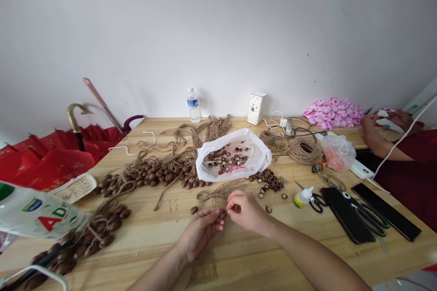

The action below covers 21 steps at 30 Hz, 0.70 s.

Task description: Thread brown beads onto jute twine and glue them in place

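Near the front middle of the table, my left hand (204, 229) is closed, its fingertips pinching a small brown nut shell (223, 214). My right hand (249, 213) touches in from the other side with thumb and forefinger pressed together; what they grip, if anything, is too small to make out. Just beyond the fingers lies a bundle of jute twine (221, 191) with a braided loop at its left end. A single whole brown nut (194, 210) rests left of my fingers. Behind stands an open white plastic bag (235, 175) holding cut shell pieces.
Loose shells (271, 179) and twine coils (305, 151) lie to the right, with a glue bottle (302, 198), scissors (367, 213) and phones (346, 216). Strung nuts (153, 173) spread leftward. A water bottle (193, 105) stands behind. Another person's hands (372, 125) work at far right.
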Tool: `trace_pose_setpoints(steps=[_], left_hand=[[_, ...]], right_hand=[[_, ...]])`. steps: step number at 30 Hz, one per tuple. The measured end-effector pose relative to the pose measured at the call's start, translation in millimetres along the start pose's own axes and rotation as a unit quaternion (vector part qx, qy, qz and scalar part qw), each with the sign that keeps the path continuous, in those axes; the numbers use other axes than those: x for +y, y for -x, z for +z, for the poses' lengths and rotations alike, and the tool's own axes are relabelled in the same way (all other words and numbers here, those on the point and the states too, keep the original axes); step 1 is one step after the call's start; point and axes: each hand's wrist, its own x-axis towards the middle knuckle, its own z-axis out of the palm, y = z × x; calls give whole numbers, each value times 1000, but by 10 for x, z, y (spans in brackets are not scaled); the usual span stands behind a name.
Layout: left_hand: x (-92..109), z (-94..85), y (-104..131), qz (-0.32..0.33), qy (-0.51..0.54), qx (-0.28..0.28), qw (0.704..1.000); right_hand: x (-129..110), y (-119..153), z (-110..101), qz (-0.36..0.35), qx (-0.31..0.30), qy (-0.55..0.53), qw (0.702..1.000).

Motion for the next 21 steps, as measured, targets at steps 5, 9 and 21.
trace_pose_setpoints(steps=[5, 9, 21], left_hand=[[3, -21, -1, -4, 1, -3, 1000], [9, -23, 4, -10, 10, 6, 1000], [-25, 23, 32, -30, 29, 7, 999]], right_hand=[[-35, -7, -73, -16, -3, 4, 1000], [-126, -18, -298, -22, 16, 10, 1000], [97, 296, -929, 206, -155, 314, 914]])
